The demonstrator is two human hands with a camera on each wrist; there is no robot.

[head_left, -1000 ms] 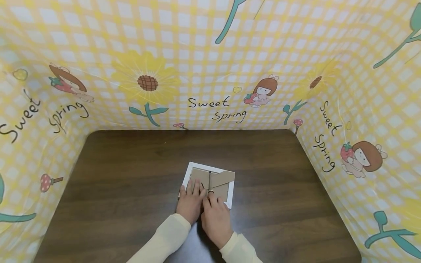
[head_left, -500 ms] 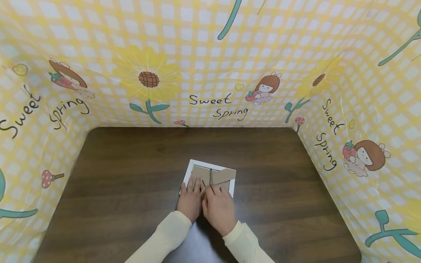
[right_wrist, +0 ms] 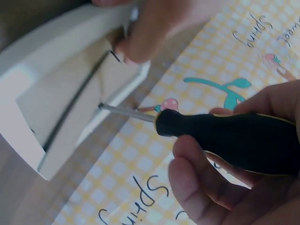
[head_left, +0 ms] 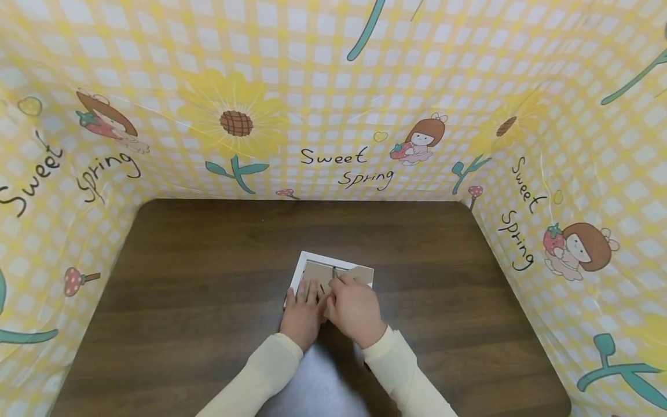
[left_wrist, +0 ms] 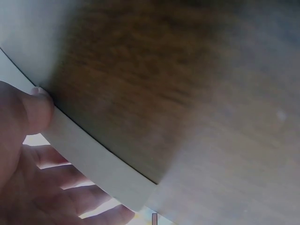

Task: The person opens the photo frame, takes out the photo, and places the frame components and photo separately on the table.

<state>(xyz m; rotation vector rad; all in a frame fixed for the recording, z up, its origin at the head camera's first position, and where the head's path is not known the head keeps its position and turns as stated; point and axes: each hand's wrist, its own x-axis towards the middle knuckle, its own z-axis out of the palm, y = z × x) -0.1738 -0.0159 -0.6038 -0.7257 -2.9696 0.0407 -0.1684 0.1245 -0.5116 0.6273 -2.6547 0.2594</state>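
Observation:
A white picture frame (head_left: 297, 276) lies face down on the table, its brown backing board (head_left: 316, 271) upward. My left hand (head_left: 302, 318) rests on its left part with straight, spread fingers; in the left wrist view the thumb (left_wrist: 40, 110) presses against the frame's side. My right hand (head_left: 358, 307) grips the black, yellow-trimmed handle of a screwdriver (right_wrist: 243, 140). In the right wrist view the screwdriver's metal tip meets the backing near a dark slanting slot (right_wrist: 77, 96). From the head view, the right hand hides the handle and the frame's lower right.
The dark wooden table (head_left: 208, 260) extends around the frame. A yellow checked cloth (head_left: 333, 104) with flowers and lettering stands as walls at the back and both sides.
My right hand has moved up and rightward over the frame, turning at the wrist with the screwdriver, and covers more of the backing. The left hand stays in place on the frame.

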